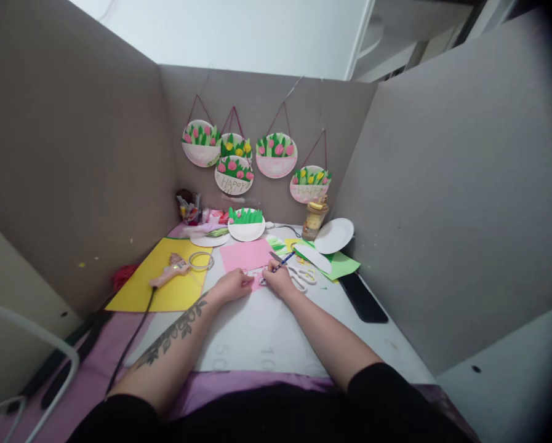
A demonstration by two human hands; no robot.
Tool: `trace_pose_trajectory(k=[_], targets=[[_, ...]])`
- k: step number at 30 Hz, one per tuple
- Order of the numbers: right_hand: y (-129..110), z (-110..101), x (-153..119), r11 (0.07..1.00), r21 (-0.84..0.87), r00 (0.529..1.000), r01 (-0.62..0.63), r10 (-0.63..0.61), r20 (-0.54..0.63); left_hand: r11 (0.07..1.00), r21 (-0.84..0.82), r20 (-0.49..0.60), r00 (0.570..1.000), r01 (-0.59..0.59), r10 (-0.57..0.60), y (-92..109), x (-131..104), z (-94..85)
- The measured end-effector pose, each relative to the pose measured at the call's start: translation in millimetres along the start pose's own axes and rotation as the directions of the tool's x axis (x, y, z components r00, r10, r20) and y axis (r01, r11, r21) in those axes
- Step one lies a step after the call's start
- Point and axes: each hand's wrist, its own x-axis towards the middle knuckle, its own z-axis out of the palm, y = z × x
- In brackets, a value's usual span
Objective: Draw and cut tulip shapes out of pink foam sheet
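"So, what could go wrong from here?"

"Slippage, mostly. Small pink piece [256,283] lies just nearside of the pink sheet [242,253], my landmark. It looks light; a firm stroke of the blue pen [284,261] might skid or crease it if the left hand [233,286] holds loosely."

"Other hazards?"

"White-handled scissors [309,276], nearside-right of the sheet, close by the right hand [279,281]; swinging that hand outward could knock them. Glue gun [173,271], left of the sheet. Its cable [140,326] trails near the left forearm [174,344], so a leftward shift might drag it."

"State of the hands?"

"Right grips the pen, possibly a pencil. Left has its fingers gathered at the piece; pinching or merely pressing, cannot tell."

"And the piece, relative to them?"

"Between the two, off the sheet's near edge, touching the left fingers. Pen tip too small to make out; contact unconfirmed."
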Motion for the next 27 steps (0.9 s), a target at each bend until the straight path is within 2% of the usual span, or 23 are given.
trace_pose_trajectory(k=[19,23,27], targets=[[-16,0,-6,0.998,0.037,0.986,-0.044,0.037,0.16,0.999,0.011,0.023,0.999,0.039,-0.039,7,-1,-7.1],[-14,0,-5,0.983,0.156,0.977,-0.101,0.068,0.201,0.998,-0.006,0.02,0.998,0.064,-0.064,9,-2,-7.3],[-6,-3,-1,0.902,0.371,0.974,-0.22,0.181,0.137,0.998,0.04,-0.002,0.999,0.043,-0.043,10,-5,-5.2]])
